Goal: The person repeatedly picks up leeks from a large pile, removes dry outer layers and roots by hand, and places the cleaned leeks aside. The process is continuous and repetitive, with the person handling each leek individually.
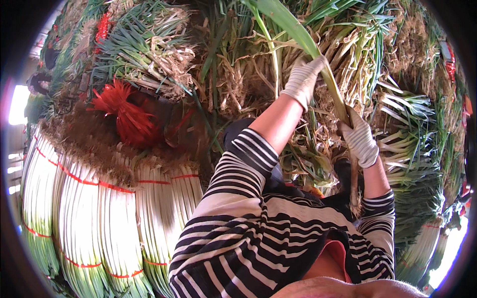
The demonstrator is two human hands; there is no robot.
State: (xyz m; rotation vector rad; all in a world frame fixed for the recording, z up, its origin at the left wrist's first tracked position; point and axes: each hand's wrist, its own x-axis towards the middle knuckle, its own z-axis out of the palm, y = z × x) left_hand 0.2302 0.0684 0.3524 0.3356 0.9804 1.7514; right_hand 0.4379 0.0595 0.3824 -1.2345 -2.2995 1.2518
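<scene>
A long Welsh onion [337, 91] slants across the view before me, its green leaves at the top and its roots low, near my right forearm. My left hand [305, 79], in a pale striped glove, grips it where the leaves begin. Farther down the stalk, my right hand [359, 138] is closed around it, in a similar glove. Brownish outer skin covers the lower stalk. Beyond my hands lies a heap of unpeeled onions [341, 56] with dry leaves and soil-caked roots. Loose peeled skins [311, 160] litter the ground below the stalk.
To my left stand bundles of white-stemmed onions [80, 208] bound with red ties, roots up. A bunch of red plastic strips [125, 111] is behind them. Peeled onions [400, 149] lie in a row at right. Another onion pile [149, 52] is at upper left.
</scene>
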